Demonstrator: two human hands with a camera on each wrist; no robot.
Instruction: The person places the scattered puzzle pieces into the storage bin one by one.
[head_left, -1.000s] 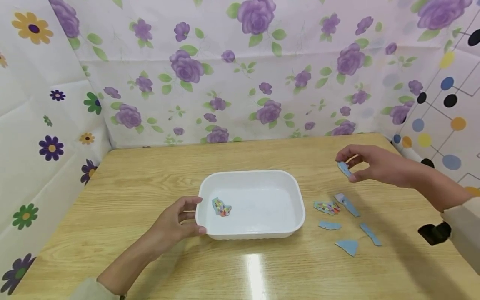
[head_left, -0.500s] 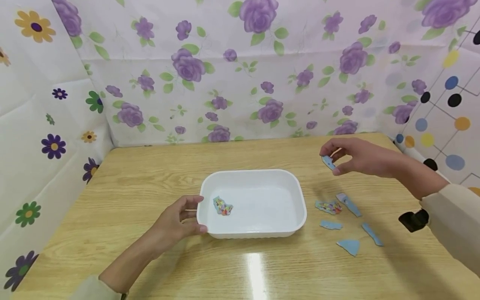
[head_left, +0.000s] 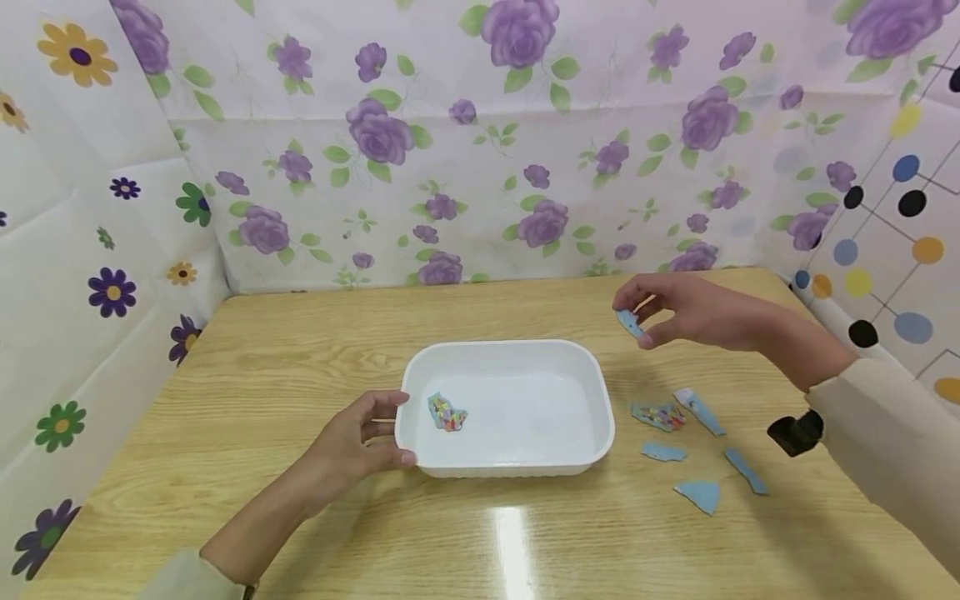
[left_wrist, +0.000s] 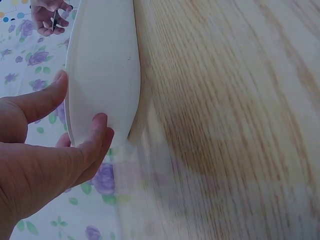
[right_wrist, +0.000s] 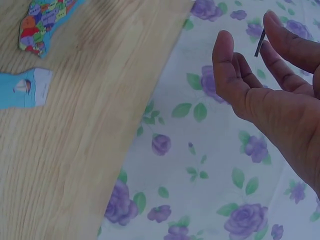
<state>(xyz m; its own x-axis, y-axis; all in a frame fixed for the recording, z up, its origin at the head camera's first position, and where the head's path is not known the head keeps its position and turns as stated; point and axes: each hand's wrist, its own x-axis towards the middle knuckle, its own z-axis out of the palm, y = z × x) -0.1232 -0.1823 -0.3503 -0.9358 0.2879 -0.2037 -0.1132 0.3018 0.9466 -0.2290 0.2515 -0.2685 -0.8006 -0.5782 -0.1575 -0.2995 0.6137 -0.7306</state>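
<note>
In the head view my left hand (head_left: pixel 348 446) holds the left end of a white plastic tray (head_left: pixel 510 471), its fingers and thumb spread along the rim. Inside the tray, towards the left, lies a multicoloured puzzle piece (head_left: pixel 447 414) with a pale blue edge. Right of the tray and above the table, my right hand (head_left: pixel 686 308) pinches a light blue puzzle piece (head_left: pixel 629 322) between thumb and fingers. The right wrist view shows that held piece (right_wrist: pixel 260 43) edge-on as a thin dark strip.
Several puzzle pieces lie right of the tray: a multicoloured one (head_left: pixel 660 416), blue strips (head_left: pixel 701 412) and a blue triangle (head_left: pixel 701 495). All rest on a wooden table (head_left: pixel 300 358). Flowered sheets (head_left: pixel 465 150) stand behind and at the left; a dotted sheet (head_left: pixel 900 250) is at the right.
My right hand has moved left towards the tray, carrying the blue puzzle piece. The left hand keeps its place at the tray, and the view has shifted slightly.
</note>
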